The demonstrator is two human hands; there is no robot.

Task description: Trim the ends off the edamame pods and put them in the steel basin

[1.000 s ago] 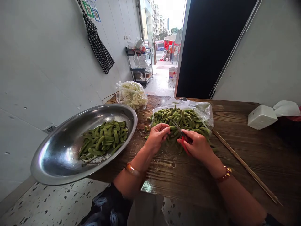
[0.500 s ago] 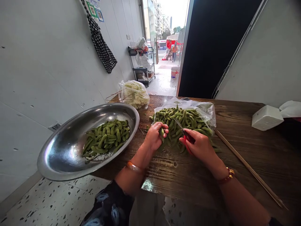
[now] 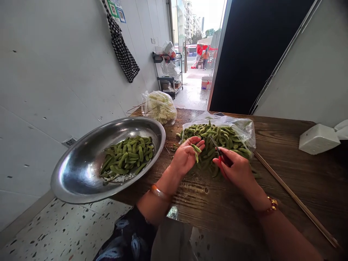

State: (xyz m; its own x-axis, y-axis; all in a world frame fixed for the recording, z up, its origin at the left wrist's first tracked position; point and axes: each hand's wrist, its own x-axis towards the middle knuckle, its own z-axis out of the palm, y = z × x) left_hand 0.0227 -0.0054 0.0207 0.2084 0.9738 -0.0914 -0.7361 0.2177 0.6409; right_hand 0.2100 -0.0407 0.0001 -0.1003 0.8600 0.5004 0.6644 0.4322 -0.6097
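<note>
Green edamame pods lie in my left hand, its palm turned up and the fingers curled loosely around them. My right hand grips scissors with red handles; their blades point up and left over the pile of edamame pods. That pile spills from a clear plastic bag onto the wooden table. To the left, a wide steel basin holds more edamame pods, gathered at its right side.
Behind the basin sits a plastic bag of cauliflower, thin sticks beside it. A bundle of long skewers lies diagonally at the right, near a white box. Farther off, a shelf cart stands by the open doorway, and a person is outside.
My left hand has opened from a tighter curl, and the pods in it now show. The scissors remain in my right hand. The whole view has shifted slightly.
</note>
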